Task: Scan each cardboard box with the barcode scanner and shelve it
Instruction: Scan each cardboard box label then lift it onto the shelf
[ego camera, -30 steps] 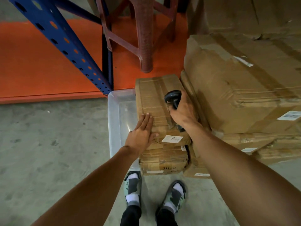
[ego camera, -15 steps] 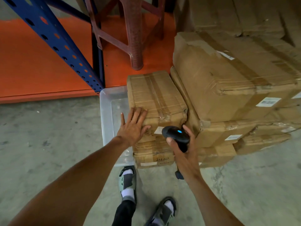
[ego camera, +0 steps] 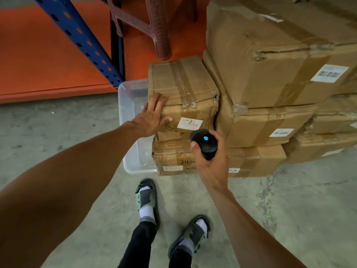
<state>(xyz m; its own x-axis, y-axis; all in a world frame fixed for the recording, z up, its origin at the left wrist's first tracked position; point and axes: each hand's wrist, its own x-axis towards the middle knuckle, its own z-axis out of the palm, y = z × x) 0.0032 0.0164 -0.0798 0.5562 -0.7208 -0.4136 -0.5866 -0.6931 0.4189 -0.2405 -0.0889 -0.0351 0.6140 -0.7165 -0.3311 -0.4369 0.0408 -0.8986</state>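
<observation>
A small taped cardboard box (ego camera: 183, 88) tops a short stack in the middle, with a white label (ego camera: 189, 123) on its near face. My left hand (ego camera: 152, 118) lies flat on the box's near left corner, fingers spread, thumb on the front face. My right hand (ego camera: 211, 167) is closed around a black barcode scanner (ego camera: 204, 143) with a blue light lit on top. The scanner is just below and in front of the label. A second small box (ego camera: 173, 157) sits under the top one.
Larger cardboard boxes (ego camera: 270, 55) with barcode labels are stacked at the right. A clear plastic bin (ego camera: 129, 120) stands left of the small stack. Behind are a blue rack upright (ego camera: 77, 37), an orange shelf deck (ego camera: 38, 55) and a red plastic stool (ego camera: 154, 28). My sandalled feet stand on the concrete floor.
My right hand has brought the scanner from the top of the box down in front of its labelled face; the blue light now shows. My left hand stays on the box's corner.
</observation>
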